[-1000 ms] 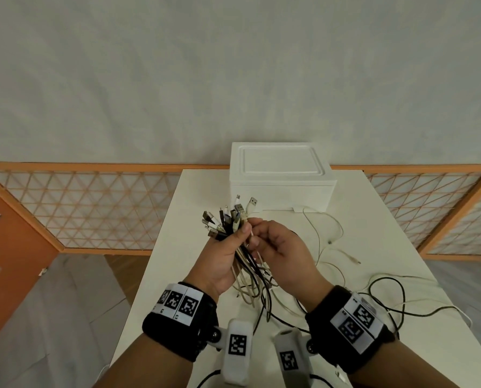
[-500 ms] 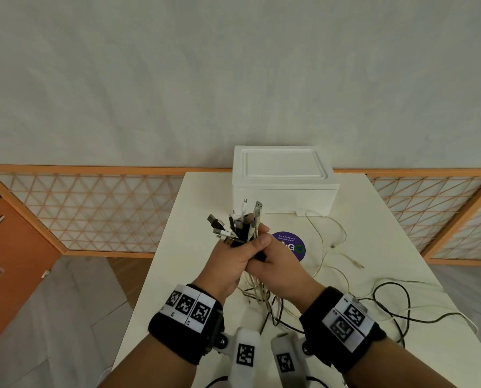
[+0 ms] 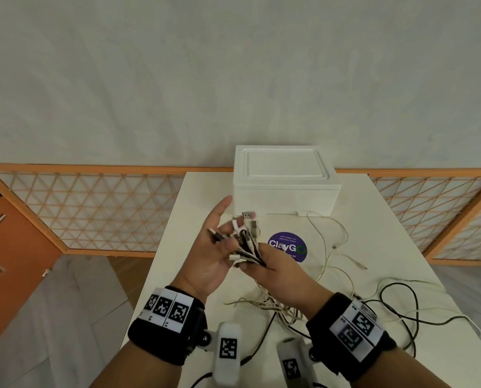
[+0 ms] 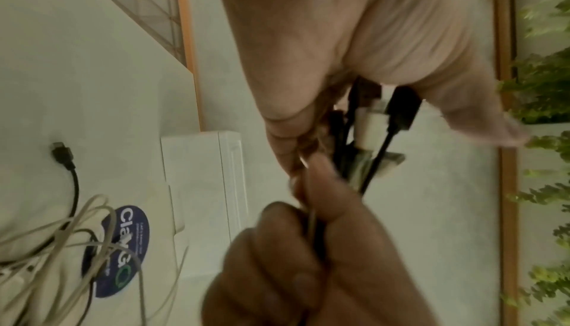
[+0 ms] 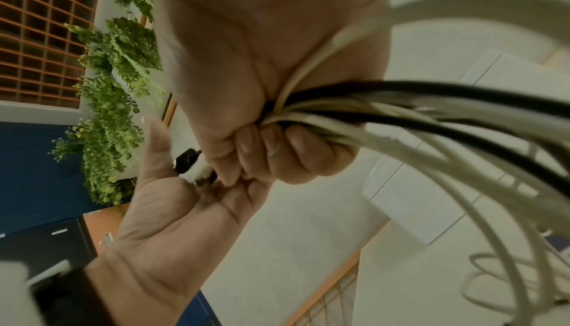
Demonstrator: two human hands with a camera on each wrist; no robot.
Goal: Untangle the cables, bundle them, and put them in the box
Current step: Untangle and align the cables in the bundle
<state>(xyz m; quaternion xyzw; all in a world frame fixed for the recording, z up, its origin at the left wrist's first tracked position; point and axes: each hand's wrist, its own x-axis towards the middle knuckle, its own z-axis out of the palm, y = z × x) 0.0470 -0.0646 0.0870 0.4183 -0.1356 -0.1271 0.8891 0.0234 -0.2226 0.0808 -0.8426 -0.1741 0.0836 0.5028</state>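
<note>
Cables [image 3: 247,247], black and white together, are gathered into one bunch that the right hand [image 3: 275,273] grips in a fist; in the right wrist view the fingers [image 5: 271,146] curl tightly round the strands, which fan out below the fist and trail down. Connector ends [image 3: 249,222] of the bunch stick up above the right thumb and lie against the palm side of the left hand [image 3: 211,259]. That left hand is spread, its fingers [image 3: 222,205] straight and pointing up and away, the plugs resting between them and the palm without being clasped. From the left wrist view a black plug and a white plug [image 4: 370,124] show just under the straight fingers, with the right hand's knuckles below. Loose lengths hang from the fist to the table [image 3: 401,247], where they lie in slack loops [image 3: 396,298] on the right half. A closed white box [image 3: 285,180] stands at the far edge of the table, apart from both hands, and a round purple sticker [image 3: 288,249] sits on the tabletop between the box and the right hand.
</note>
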